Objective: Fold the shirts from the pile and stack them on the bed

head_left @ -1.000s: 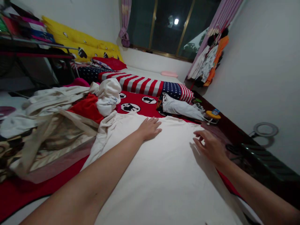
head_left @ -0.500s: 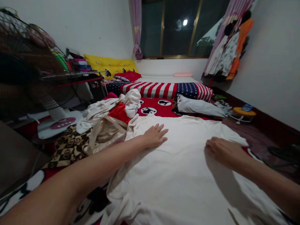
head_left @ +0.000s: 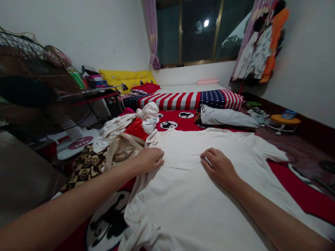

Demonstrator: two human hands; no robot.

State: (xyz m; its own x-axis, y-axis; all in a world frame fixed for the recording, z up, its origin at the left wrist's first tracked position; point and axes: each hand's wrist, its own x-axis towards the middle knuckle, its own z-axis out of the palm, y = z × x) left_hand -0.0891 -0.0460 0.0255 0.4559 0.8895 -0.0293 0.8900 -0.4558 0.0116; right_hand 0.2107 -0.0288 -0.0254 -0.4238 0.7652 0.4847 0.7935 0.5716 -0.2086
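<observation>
A white T-shirt [head_left: 188,202] lies spread out in front of me, one short sleeve reaching out to the right. My left hand [head_left: 151,159] is at the shirt's left side, its fingers bent down and closed on the cloth. Over the upper middle of the shirt, my right hand [head_left: 218,165] has its thumb and fingertips brought together in a pinch on the fabric. A faint crease runs between the two hands. The cloth under the fingertips is partly hidden.
Crumpled clothes [head_left: 125,127] lie left of the shirt beside a checked cushion [head_left: 90,160]. A folded grey garment [head_left: 227,116] rests beyond it on the red patterned cover [head_left: 174,116]. At far left stands a fan [head_left: 26,87]; a yellow stool [head_left: 285,120] is at right.
My left hand has moved left from lying spread on the shirt, and its fingers have bent. The right hand has come left, toward the shirt's middle. The view has shifted slightly.
</observation>
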